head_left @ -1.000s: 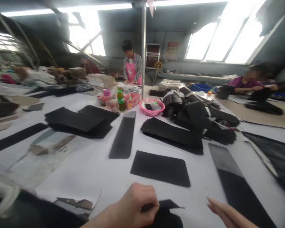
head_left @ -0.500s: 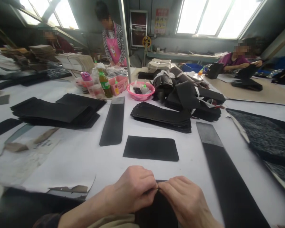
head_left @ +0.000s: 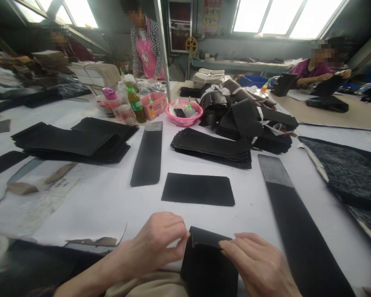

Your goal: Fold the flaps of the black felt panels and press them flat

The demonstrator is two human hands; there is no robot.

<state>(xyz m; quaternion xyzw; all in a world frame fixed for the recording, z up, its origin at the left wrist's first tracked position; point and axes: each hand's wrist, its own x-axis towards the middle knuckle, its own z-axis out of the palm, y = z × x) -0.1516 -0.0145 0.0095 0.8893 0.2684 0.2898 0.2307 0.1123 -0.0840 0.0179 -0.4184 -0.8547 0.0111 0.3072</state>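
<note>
A black sheet piece (head_left: 210, 268), like leather or coated fabric, stands at the table's near edge with its top edge folded over in a narrow flap. My left hand (head_left: 162, 239) is closed in a pinch at the flap's left corner. On the right end of the fold, the thumb and fingers of my right hand (head_left: 259, 260) grip the same piece. Just beyond my hands lies a small stack of black rectangles (head_left: 198, 189). A long black strip (head_left: 303, 231) with a grey end runs along the right.
Stacks of black pieces lie at left (head_left: 71, 140) and centre (head_left: 212, 146). A shorter strip (head_left: 146, 156) sits between them. Behind are a pink basin (head_left: 185, 119), a green-labelled bottle (head_left: 136, 105) and bundled black pieces (head_left: 247, 119). Several co-workers are at the far tables.
My hands have moved apart from the middle of the piece's top edge, the left one leftward and the right one slightly rightward. The folded flap now shows between them.
</note>
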